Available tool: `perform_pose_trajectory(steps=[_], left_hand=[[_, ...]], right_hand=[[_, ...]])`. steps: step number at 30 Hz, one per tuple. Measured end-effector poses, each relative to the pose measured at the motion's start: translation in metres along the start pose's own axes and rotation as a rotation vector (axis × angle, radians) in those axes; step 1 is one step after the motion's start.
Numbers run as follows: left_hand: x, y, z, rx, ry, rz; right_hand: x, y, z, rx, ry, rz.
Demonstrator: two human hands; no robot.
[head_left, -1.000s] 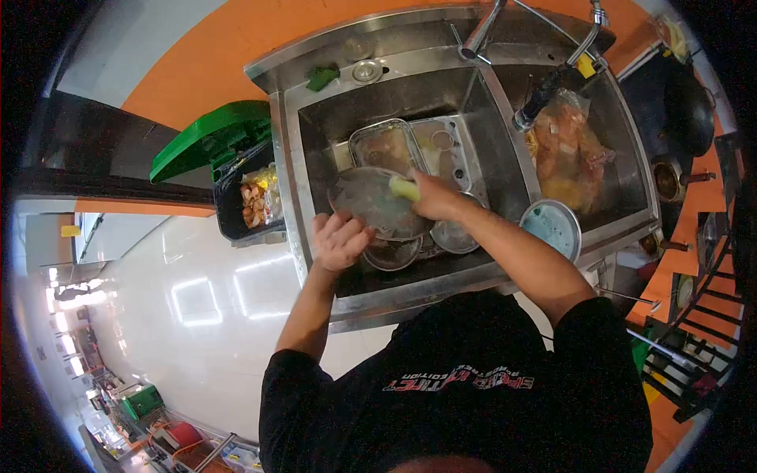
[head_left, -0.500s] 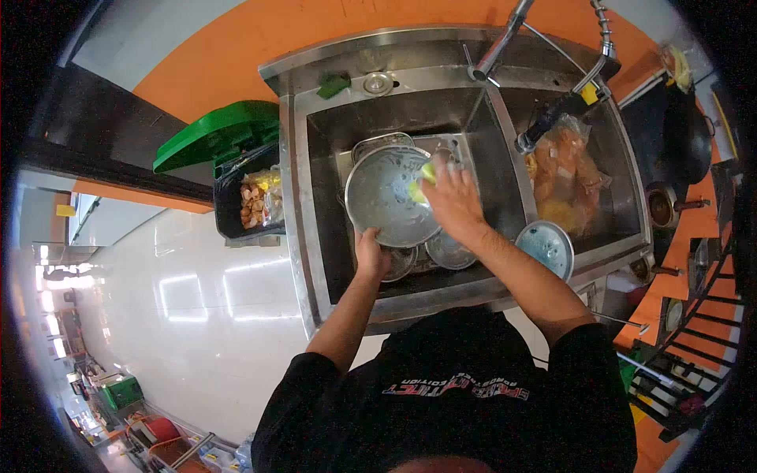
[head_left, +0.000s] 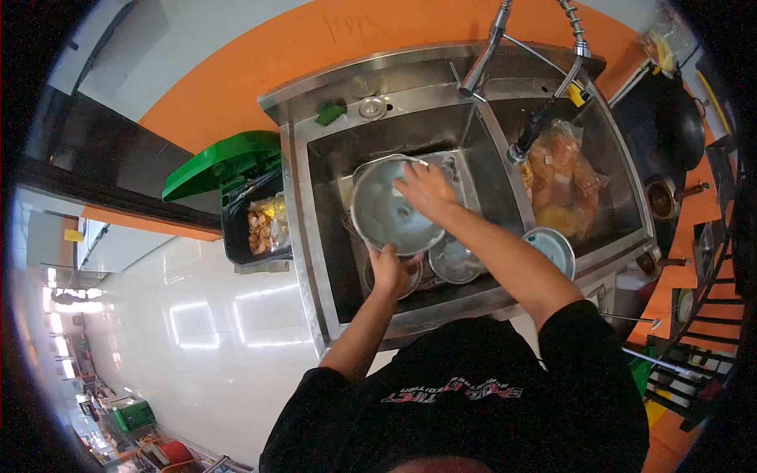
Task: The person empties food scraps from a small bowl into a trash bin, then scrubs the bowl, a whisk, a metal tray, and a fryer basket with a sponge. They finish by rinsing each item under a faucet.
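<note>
A round metal pot [head_left: 382, 213] is tilted toward me over the left sink basin [head_left: 335, 154], wet and soapy inside. My left hand [head_left: 388, 270] is closed on its near rim. My right hand [head_left: 426, 191] is inside the pot near the far right part, fingers bent over a sponge [head_left: 397, 190] of which only a small pale part shows. Beneath and beside the pot, other metal pans [head_left: 456, 262] lie in the basin.
Bagged orange-coloured food [head_left: 564, 181] lies in the right basin under the spray faucet [head_left: 524, 142]. A round lid [head_left: 551, 249] rests on the sink's near edge. A green scouring pad [head_left: 330, 113] is on the back ledge. Left stands a bin with a green lid [head_left: 225, 162].
My right hand has moved left and up across the pot's inside, and the sponge is now mostly covered. The whole view has shifted slightly.
</note>
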State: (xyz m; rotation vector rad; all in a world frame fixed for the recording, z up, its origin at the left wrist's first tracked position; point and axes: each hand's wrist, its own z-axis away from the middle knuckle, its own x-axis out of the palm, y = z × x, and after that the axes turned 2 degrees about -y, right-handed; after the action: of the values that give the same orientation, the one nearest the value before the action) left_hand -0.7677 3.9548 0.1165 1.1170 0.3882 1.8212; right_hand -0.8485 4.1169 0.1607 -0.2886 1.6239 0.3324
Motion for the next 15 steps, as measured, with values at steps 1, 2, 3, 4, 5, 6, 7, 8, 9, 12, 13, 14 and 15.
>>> perform_pose_trajectory(steps=[1, 2, 3, 4, 5, 6, 7, 8, 9, 12, 13, 14, 15], left_hand=[[-0.003, 0.005, -0.005, 0.088, 0.05, -0.006], [-0.005, 0.008, -0.011, 0.174, 0.1, -0.005], [-0.008, 0.008, -0.018, 0.271, 0.111, 0.018], [-0.013, 0.008, -0.024, 0.265, 0.117, 0.029], [-0.018, 0.007, -0.03, 0.268, 0.116, -0.021], [-0.024, 0.008, -0.036, 0.266, 0.109, -0.081], [-0.033, 0.012, -0.04, 0.14, 0.094, -0.135], [-0.042, 0.012, -0.042, 0.115, 0.084, -0.153], [-0.049, 0.012, -0.045, -0.005, 0.069, -0.201], [-0.055, 0.005, -0.036, -0.213, -0.027, -0.217], [-0.059, 0.003, -0.032, -0.238, -0.046, -0.27], [-0.06, 0.003, -0.031, -0.254, -0.068, -0.322], [-0.061, 0.003, -0.029, -0.269, -0.075, -0.353]], right_hand=[[-0.003, 0.003, 0.0, -0.02, 0.1, 0.003], [-0.015, 0.002, 0.002, -0.028, 0.098, 0.008], [-0.029, -0.001, 0.009, 0.136, 0.281, -0.249], [-0.036, -0.003, 0.015, 0.305, 0.458, -0.507], [-0.016, 0.001, 0.01, 0.346, 0.508, -0.67], [0.0, 0.005, 0.004, 0.36, 0.501, -0.666], [0.014, 0.009, -0.001, 0.467, 0.498, -1.094], [0.023, 0.011, -0.004, 0.576, 0.493, -1.527], [0.017, 0.012, -0.006, 0.626, 0.583, -1.804], [-0.01, 0.024, -0.004, 1.038, -0.069, -2.007], [-0.002, 0.021, 0.002, 0.854, -0.129, -2.245], [0.01, 0.018, 0.004, 0.628, -0.179, -2.461], [0.037, 0.011, 0.0, 0.376, -0.227, -2.669]])
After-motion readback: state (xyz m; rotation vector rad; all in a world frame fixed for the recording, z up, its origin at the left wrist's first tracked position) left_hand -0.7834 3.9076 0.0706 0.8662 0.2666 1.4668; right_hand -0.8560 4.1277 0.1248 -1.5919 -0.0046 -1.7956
